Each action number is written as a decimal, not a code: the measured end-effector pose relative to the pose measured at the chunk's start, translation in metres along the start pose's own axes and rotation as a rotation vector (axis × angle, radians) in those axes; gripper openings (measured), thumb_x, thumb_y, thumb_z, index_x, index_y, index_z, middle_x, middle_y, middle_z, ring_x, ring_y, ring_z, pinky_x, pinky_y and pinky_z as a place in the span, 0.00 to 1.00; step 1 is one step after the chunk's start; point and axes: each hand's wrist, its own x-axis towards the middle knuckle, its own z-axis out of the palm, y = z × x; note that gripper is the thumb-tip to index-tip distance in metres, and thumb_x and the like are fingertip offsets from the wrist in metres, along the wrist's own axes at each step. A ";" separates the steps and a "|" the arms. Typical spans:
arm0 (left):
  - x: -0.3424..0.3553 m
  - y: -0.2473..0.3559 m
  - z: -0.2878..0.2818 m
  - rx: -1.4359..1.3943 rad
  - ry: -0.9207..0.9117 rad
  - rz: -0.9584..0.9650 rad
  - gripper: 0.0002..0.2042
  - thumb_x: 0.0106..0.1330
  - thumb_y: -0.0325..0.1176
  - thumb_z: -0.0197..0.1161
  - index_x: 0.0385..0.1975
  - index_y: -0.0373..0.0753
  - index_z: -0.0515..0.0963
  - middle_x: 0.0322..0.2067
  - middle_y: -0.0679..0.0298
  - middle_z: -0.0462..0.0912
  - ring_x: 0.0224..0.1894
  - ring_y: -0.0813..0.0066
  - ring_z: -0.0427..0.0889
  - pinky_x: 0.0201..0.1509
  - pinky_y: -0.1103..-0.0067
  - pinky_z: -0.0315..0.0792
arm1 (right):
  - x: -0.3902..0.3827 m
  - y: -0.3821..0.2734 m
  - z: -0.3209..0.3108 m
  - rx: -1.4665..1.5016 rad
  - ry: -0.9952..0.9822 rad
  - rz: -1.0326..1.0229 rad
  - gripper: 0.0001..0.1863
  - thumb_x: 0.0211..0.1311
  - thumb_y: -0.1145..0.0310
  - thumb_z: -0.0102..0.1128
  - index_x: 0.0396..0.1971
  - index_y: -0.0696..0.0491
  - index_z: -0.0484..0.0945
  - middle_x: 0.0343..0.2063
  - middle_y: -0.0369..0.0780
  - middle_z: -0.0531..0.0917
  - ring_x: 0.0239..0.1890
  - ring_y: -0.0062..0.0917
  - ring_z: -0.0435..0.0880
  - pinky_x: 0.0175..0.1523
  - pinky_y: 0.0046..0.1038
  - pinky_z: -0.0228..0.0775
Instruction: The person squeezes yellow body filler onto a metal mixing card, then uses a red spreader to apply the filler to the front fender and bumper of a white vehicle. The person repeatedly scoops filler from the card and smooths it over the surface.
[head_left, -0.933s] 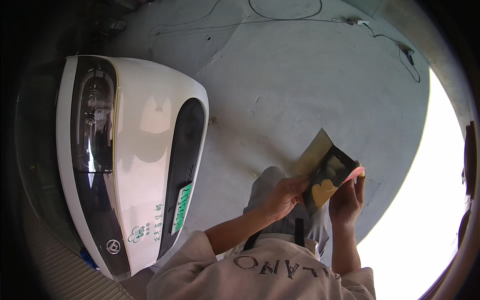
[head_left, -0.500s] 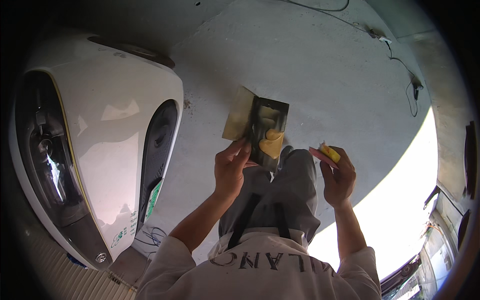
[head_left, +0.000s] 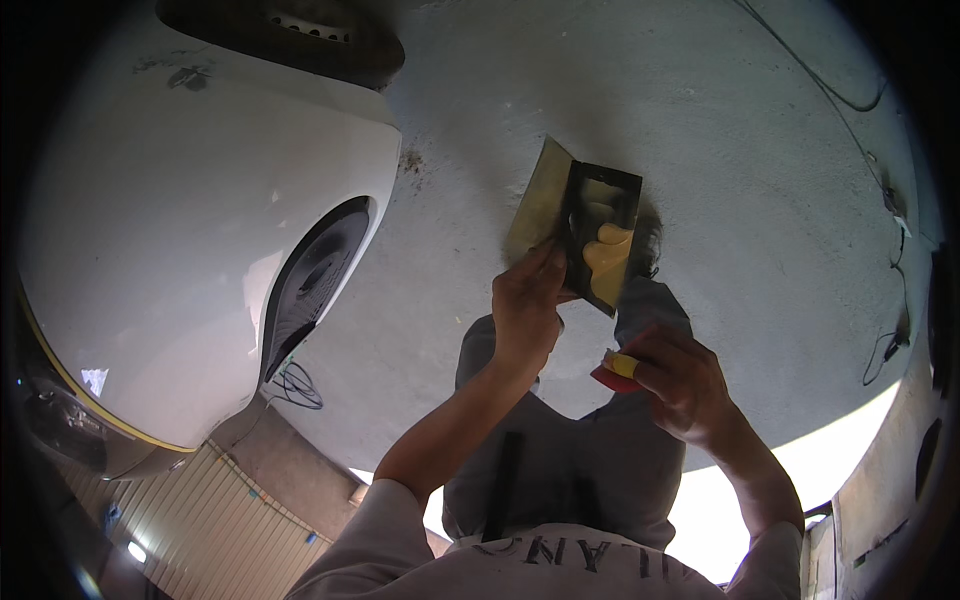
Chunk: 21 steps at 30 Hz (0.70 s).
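Note:
My left hand (head_left: 527, 305) grips the near left edge of a dark mixing board (head_left: 580, 225). An olive-toned flap (head_left: 538, 200) stands folded out along the board's left side. Two rounded dollops of tan putty (head_left: 608, 258) sit on its right half. Below and to the right, my right hand (head_left: 688, 385) is closed round a flat red piece (head_left: 612, 381) with a yellow part (head_left: 622, 363) and a pale tip. The fingers partly cover this piece, so its exact kind is unclear. It is apart from the board.
A white car (head_left: 200, 240) stands at the left, with a grey scuffed patch (head_left: 190, 77) on its bodywork. Cables (head_left: 850, 120) run along the grey floor (head_left: 480, 110) at the right. A coiled cable (head_left: 297, 387) lies beside the car. Bright sunlight falls on the floor at lower right.
My view has shifted toward the car, which fills more of the left side. My right hand, with the red and yellow piece, has come closer to my left hand. Both grips stay closed.

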 end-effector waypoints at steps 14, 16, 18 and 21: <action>0.242 -0.261 -0.099 0.062 -0.147 -0.456 0.16 0.77 0.34 0.57 0.50 0.25 0.81 0.37 0.55 0.87 0.34 0.69 0.89 0.44 0.74 0.86 | 0.312 0.233 0.268 1.514 0.046 0.181 0.27 0.66 0.69 0.69 0.62 0.60 0.74 0.49 0.43 0.84 0.51 0.28 0.84 0.58 0.35 0.80; 0.267 -0.259 -0.111 0.155 -0.160 -0.279 0.15 0.76 0.34 0.58 0.45 0.26 0.82 0.35 0.56 0.87 0.33 0.68 0.89 0.43 0.73 0.86 | 0.345 0.227 0.300 1.507 0.099 0.126 0.23 0.65 0.71 0.67 0.59 0.58 0.78 0.45 0.41 0.85 0.48 0.26 0.84 0.55 0.31 0.79; 0.291 -0.258 -0.125 0.281 -0.084 -0.209 0.13 0.75 0.34 0.59 0.42 0.27 0.82 0.33 0.57 0.87 0.32 0.68 0.88 0.42 0.73 0.86 | 0.368 0.224 0.311 1.318 0.141 0.028 0.19 0.65 0.71 0.66 0.56 0.57 0.80 0.42 0.41 0.86 0.44 0.25 0.85 0.50 0.29 0.78; 0.326 -0.260 -0.149 0.504 -0.248 0.184 0.11 0.74 0.33 0.61 0.42 0.29 0.83 0.32 0.59 0.87 0.33 0.71 0.88 0.41 0.73 0.84 | 0.372 0.212 0.312 0.989 0.235 0.014 0.17 0.67 0.72 0.66 0.54 0.59 0.81 0.43 0.39 0.87 0.44 0.20 0.84 0.52 0.26 0.77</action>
